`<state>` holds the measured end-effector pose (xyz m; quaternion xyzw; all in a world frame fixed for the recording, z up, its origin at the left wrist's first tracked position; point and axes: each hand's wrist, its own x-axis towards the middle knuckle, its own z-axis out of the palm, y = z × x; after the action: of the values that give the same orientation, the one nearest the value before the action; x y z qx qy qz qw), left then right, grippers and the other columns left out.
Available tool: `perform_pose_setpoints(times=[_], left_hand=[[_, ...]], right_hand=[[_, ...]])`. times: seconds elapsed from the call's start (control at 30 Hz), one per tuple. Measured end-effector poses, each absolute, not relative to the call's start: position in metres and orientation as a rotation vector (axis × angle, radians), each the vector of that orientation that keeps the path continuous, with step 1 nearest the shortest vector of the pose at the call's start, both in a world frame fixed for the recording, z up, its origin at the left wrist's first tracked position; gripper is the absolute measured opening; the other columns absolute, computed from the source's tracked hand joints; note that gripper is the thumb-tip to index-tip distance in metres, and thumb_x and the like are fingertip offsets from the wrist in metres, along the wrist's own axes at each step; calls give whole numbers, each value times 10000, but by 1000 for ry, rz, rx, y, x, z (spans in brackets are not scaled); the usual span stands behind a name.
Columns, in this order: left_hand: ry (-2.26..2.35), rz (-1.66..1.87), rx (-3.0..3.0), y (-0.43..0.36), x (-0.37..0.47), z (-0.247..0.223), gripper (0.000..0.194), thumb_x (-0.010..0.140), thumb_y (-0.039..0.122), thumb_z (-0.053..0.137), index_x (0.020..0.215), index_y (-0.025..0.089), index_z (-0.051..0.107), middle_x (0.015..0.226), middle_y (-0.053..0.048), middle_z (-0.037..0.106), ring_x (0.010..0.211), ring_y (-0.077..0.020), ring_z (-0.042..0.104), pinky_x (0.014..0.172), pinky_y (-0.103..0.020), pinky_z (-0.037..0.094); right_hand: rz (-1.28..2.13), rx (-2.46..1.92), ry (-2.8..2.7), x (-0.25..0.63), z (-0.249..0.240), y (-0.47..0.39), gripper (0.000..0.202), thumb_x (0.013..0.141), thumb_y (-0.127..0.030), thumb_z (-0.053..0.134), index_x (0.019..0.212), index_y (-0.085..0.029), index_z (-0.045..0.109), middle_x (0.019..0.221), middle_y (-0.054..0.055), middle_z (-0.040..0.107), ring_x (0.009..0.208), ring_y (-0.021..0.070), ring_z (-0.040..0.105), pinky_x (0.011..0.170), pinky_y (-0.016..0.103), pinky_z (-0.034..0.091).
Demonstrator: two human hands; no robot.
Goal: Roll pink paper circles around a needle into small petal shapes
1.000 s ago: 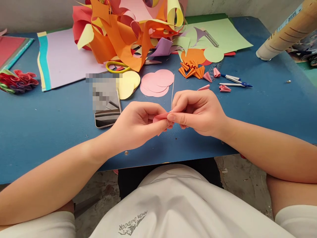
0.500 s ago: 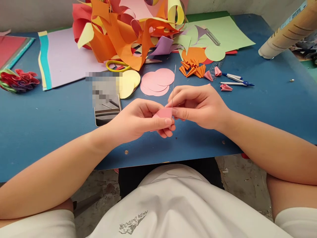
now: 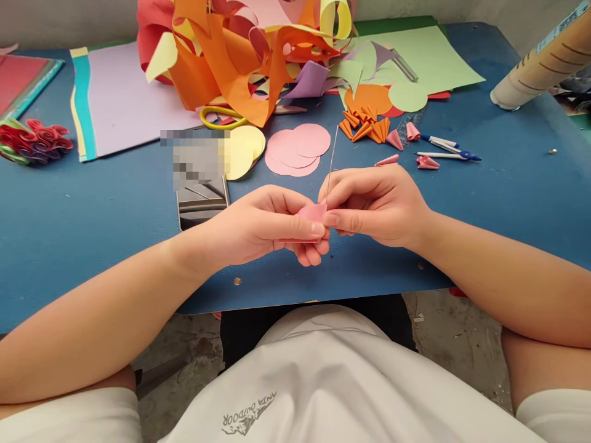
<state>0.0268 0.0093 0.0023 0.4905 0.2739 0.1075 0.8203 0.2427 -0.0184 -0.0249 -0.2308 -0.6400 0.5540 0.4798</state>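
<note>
Over the front of the blue table, my left hand (image 3: 277, 224) pinches a folded pink paper piece (image 3: 314, 213) between thumb and fingers. A thin wire or needle (image 3: 332, 163) stands up from the right edge of that paper, tilted slightly right. My right hand (image 3: 373, 203) is closed at the same edge, thumb and index finger together at the wire's lower end. Pink paper circles (image 3: 298, 149) and yellow circles (image 3: 244, 151) lie beyond my hands. Small orange cones (image 3: 364, 125) and a pink cone (image 3: 394, 139) rest further right.
A heap of paper scraps (image 3: 231, 55) lies at the back, with yellow-handled scissors (image 3: 221, 117) beside it. A phone (image 3: 203, 203) is left of my hands. Pens (image 3: 447, 155), a green sheet (image 3: 438, 61) and a tube (image 3: 540, 55) are at the right.
The wire has tilted from nearly upright to leaning right. The pink paper has turned slightly in my left hand, and my right fingers have shifted a little along with it.
</note>
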Motion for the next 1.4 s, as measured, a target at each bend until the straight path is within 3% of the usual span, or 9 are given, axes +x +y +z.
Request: perform_pose_setpoints(times=[0.23,0.47,0.87,1.4], left_hand=[[629,272,1175,4,28,5,101,855,259,825,771,204,836,762,-46,797,658,-161,751,639,-234,638],[895,527,1353,-3,36,5,90,828,161,795,740,178,797,717,-7,788,684,-135,754,659,-200,627],[978,541,1539,-8,36,-2,155,821,238,776,683,187,728,673,-16,765,691,-196,759,583,-248,569],[1040,538,1668,-7,36,-11,179,863,299,749,747,170,705,698,-17,744,656,-161,708,566,-242,536]], right_hand=[[1350,-592,-1595,243,-23,-22,143,876,-207,847,806,-148,737,794,36,708,728,134,702,598,224,569],[1278,-750,-1644,244,-26,-20,102,963,-196,726,875,-152,701,803,16,691,583,75,564,490,197,454],[957,-812,-1968,248,-24,-15,106,974,-162,654,871,-150,674,806,27,688,679,111,614,587,226,481],[576,-907,-2256,250,-31,-10,156,1019,-157,539,867,-177,570,851,62,665,745,161,563,673,283,436]])
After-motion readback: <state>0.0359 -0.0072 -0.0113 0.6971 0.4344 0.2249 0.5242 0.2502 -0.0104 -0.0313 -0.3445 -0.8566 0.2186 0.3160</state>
